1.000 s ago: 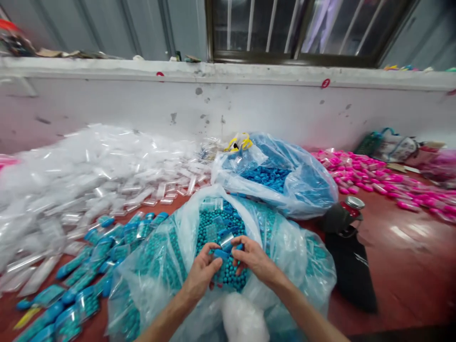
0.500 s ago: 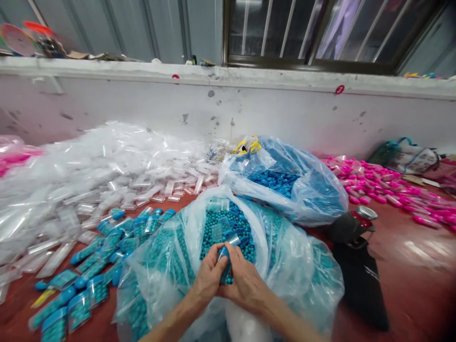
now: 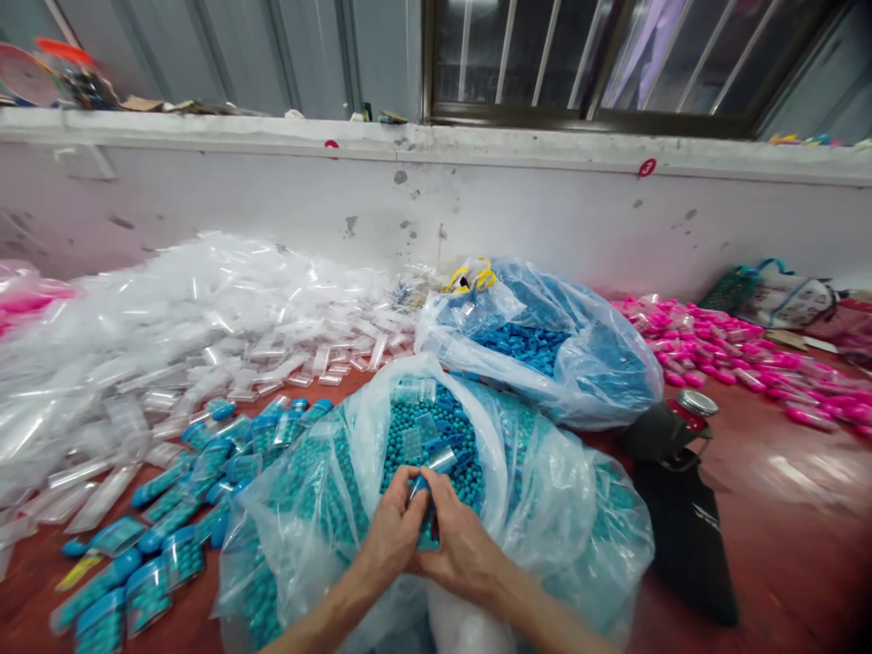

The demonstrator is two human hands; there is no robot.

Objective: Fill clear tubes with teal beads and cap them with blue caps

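Both hands meet over the mouth of a clear plastic bag (image 3: pixel 368 427) full of teal beads (image 3: pixel 405 427). Between them is a small blue-capped container (image 3: pixel 419 485), mostly covered by my fingers. My left hand (image 3: pixel 393 520) pinches it from the left, thumb and fingers at the blue cap. On the other side my right hand (image 3: pixel 464 542) is closed around it, fingertips near the cap. Just beyond the fingers, a clear tube (image 3: pixel 442 459) and some blue caps rest on the beads.
Filled blue-capped containers (image 3: pixel 183 554) lie at left, before a heap of clear empty tubes (image 3: pixel 224 309). Behind the bead bag sits a bag of blue caps (image 3: pixel 524 348). Pink pieces (image 3: pixel 736 354), a red jar (image 3: pixel 695 411) and a black cloth-like item (image 3: pixel 688 536) are at right.
The hands stay together on the blue-capped container, with a slight shift of the fingers around its cap. The whole view has moved a little.
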